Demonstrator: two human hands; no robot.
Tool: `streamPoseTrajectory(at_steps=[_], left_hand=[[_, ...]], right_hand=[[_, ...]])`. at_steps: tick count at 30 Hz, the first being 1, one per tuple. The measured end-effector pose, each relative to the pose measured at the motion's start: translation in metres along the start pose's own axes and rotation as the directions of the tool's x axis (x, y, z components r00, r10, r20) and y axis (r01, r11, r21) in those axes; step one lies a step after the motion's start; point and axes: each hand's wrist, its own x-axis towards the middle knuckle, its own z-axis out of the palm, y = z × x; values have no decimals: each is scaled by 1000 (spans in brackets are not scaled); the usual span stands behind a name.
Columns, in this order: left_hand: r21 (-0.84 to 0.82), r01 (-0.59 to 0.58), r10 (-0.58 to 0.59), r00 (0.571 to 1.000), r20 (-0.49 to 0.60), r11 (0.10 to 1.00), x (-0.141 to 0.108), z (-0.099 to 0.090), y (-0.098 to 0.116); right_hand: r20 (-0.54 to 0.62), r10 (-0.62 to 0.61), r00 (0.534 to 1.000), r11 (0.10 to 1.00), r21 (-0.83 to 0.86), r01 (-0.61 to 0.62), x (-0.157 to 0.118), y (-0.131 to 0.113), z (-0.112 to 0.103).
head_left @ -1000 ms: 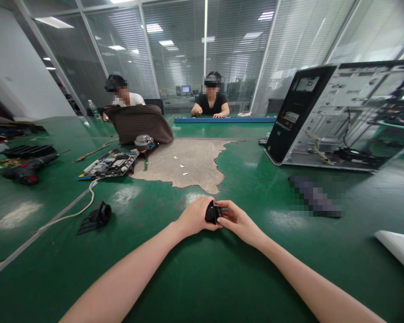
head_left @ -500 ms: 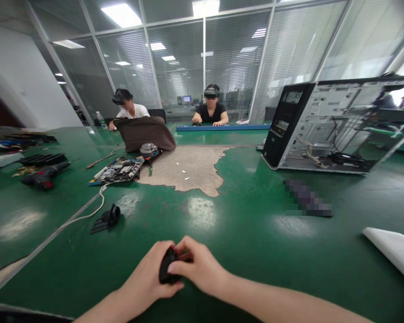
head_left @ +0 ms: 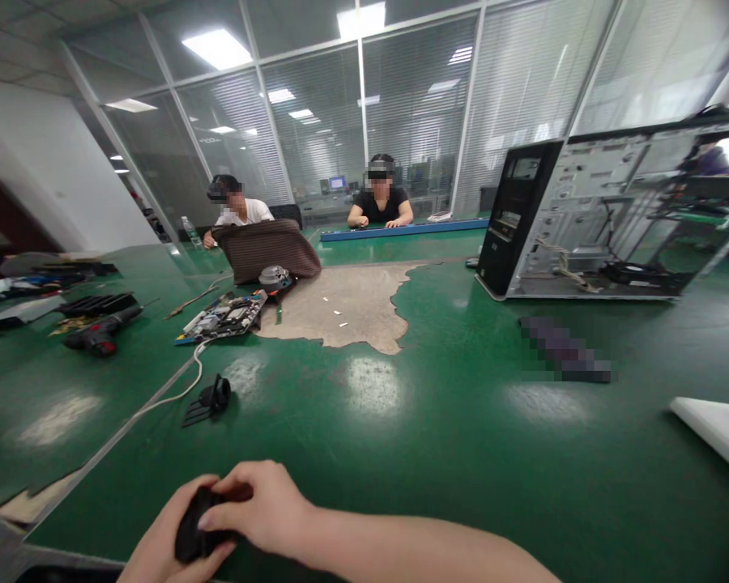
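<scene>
A small black rounded object (head_left: pixel 192 530) is held between my two hands low at the left, close to the table's near edge. My left hand (head_left: pixel 161 534) wraps round its outer side, thumb underneath. From the right, my right hand (head_left: pixel 266 504) grips it with the thumb pressed on its face and the fingers over the top. The fingers cover much of it, so its exact kind is unclear. Beyond the hands, a black plastic part with a round end and slats (head_left: pixel 210 401) lies on the green table (head_left: pixel 425 445).
A circuit board (head_left: pixel 224 317) and cordless drill (head_left: pixel 102 332) lie at left, with a white cable (head_left: pixel 198 374) nearby. An open computer case (head_left: pixel 522 219) stands right, near a blurred dark item (head_left: pixel 562 350) and white slab (head_left: pixel 714 433). Two people sit opposite.
Both hands have moved left and toward the near edge of the table, carrying the black object with them. The camera view has tilted slightly; the other things on the table lie as before.
</scene>
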Motion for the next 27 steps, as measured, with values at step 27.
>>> streamPoseTrajectory(at_steps=[27], left_hand=[[-224, -625, 663, 723, 194, 748, 163, 143, 175]], right_hand=[[-308, -231, 923, 973, -54, 226, -60, -1, -249]])
